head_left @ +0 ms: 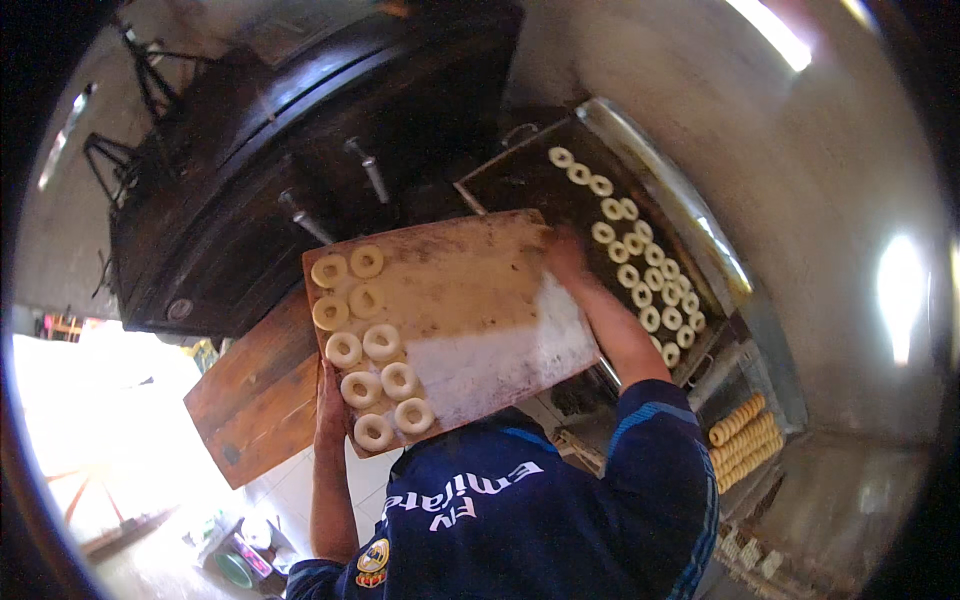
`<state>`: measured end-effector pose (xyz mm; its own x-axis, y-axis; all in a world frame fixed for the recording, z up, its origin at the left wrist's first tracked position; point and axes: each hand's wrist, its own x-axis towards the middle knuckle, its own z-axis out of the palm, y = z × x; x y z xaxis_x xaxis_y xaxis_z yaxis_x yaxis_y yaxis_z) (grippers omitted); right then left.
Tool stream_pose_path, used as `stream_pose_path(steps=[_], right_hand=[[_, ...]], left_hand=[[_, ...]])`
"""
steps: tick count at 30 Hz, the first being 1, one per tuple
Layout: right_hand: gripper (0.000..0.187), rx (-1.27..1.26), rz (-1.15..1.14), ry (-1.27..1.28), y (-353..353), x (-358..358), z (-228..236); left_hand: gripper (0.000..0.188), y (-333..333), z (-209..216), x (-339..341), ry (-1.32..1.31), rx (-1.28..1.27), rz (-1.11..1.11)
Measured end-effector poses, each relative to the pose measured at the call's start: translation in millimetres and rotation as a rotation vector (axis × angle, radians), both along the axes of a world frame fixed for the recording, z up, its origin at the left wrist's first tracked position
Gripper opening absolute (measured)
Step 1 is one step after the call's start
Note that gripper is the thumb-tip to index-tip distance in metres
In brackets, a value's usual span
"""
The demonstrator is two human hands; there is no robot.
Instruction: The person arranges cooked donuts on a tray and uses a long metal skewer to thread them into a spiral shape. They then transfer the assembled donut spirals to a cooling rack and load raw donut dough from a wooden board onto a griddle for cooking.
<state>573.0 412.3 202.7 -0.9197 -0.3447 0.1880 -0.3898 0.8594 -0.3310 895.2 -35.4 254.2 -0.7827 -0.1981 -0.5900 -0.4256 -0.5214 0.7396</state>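
Note:
A pale, flour-dusted wooden board (470,290) spans the space in front of my body. Along its left side lie several raw dough rings (381,342) in two columns. My left hand (331,395) grips the board's left edge, its fingers partly hidden there. At the far right corner of the board is my right hand (566,258), smeared by motion, so its fingers cannot be made out. Just right of that hand sits a dark baking tray (530,165), which holds many more dough rings (640,245) in uneven rows.
A large dark metal oven (230,200) with handles fills the far left. Below the board's left side is a brown wooden tabletop (255,390). Golden baked rings (745,440) are stacked in rows at the right. A plain wall (830,200) rises beyond the tray.

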Motion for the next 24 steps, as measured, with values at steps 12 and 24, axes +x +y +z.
stream_pose_path(steps=[12,24], right_hand=[[0.071,-0.061,0.471,-0.394,-225,48,16],[0.035,0.363,0.122,0.21,18,-23,19]], left_hand=[[0.07,59,-26,-28,-0.003,-0.204,-0.101],[0.073,-13,-22,2,0.01,-0.022,0.032]])
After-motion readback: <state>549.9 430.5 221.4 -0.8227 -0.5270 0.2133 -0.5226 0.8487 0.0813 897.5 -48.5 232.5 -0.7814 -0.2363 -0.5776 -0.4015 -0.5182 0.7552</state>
